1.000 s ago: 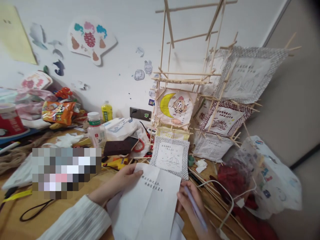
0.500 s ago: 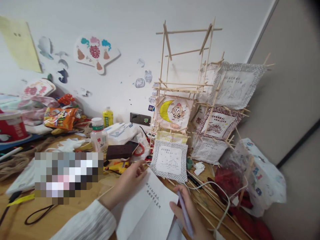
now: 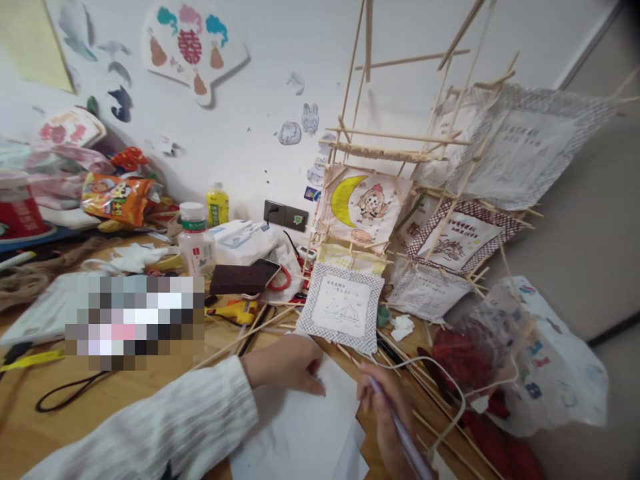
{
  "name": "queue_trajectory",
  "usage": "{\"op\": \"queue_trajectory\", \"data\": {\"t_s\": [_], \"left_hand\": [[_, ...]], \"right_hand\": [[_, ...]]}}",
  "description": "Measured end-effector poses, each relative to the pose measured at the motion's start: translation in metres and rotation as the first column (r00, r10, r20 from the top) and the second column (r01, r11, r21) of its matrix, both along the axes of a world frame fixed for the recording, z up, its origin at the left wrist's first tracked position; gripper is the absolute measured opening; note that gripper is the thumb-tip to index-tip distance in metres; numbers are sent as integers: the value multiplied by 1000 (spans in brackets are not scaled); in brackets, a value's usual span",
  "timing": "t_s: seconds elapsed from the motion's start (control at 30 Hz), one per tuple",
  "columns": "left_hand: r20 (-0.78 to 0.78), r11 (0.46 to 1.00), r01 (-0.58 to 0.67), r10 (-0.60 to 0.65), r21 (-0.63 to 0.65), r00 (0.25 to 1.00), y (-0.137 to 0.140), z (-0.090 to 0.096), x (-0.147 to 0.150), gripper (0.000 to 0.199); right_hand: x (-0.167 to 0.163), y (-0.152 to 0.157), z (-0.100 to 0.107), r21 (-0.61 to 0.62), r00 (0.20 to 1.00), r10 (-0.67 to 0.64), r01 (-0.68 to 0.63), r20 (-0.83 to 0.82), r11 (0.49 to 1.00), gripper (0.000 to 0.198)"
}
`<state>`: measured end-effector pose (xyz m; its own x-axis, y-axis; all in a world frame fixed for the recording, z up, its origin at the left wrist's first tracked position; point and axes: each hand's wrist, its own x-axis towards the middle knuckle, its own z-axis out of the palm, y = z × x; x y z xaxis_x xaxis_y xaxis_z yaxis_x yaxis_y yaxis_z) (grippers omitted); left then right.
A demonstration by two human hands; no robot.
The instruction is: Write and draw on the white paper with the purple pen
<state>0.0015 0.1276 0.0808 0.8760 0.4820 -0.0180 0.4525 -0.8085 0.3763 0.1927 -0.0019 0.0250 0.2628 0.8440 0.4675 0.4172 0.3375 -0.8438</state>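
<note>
A white sheet of paper (image 3: pixel 300 433) lies on the wooden table at the bottom centre, with more paper under its right side. My left hand (image 3: pixel 287 365) rests over its upper left part, fingers curled and thumb on the sheet, seemingly gripping it. No printing shows on the visible part of the paper. Beside the right edge, my right hand (image 3: pixel 387 413) is closed around a slim purple pen (image 3: pixel 400 430), which slants up and left. Just beyond the sheet leans a small panel with a patterned border and a line drawing (image 3: pixel 345 307).
A tall wooden-stick frame (image 3: pixel 400 157) carries several decorated panels behind the paper. Loose sticks and a white cord (image 3: pixel 457 393) lie at right, near a clear plastic bag (image 3: pixel 555 373). Left are a yellow glue gun (image 3: pixel 240 311), a dark box (image 3: pixel 237 279) and a bottle (image 3: pixel 197 243).
My left hand has moved right across the sheet's top. The printed lines seen on the paper earlier no longer show. The pen stays in my right hand, and the view has shifted.
</note>
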Motion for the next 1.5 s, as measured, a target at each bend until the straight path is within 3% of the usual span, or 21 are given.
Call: {"op": "queue_trajectory", "data": {"t_s": [0.13,0.23,0.33,0.4,0.53,0.7,0.83,1.33,1.5], "left_hand": [[114,997,46,-53,62,992,1,-12,-5,28],[187,992,100,-112,73,976,0,-22,-11,35],[224,987,143,-156,72,962,2,-25,-14,37],[243,982,178,-188,62,952,4,-23,-15,36],[244,977,213,-211,17,947,4,-16,-16,37],[214,991,133,-137,30,967,-5,-12,-12,22],[184,995,74,-85,67,979,-10,-13,-8,23],[168,994,104,-110,46,980,-6,-13,-8,28],[163,994,105,-110,43,980,-6,-14,-7,28]], "right_hand": [[-8,7,13,89,992,72,-82,106,993,28],[-14,17,18,-69,991,129,-127,30,990,26],[-18,27,16,-272,957,254,-284,-141,919,26],[-19,32,14,-321,935,292,-344,-202,882,25],[-19,39,15,-372,925,376,-369,-57,852,24],[-21,41,12,-297,869,394,-307,300,904,29],[-20,40,9,-206,822,347,-283,451,937,29],[-20,35,14,-191,752,345,-288,561,938,27],[-20,37,14,-221,797,347,-271,495,937,28]]}}
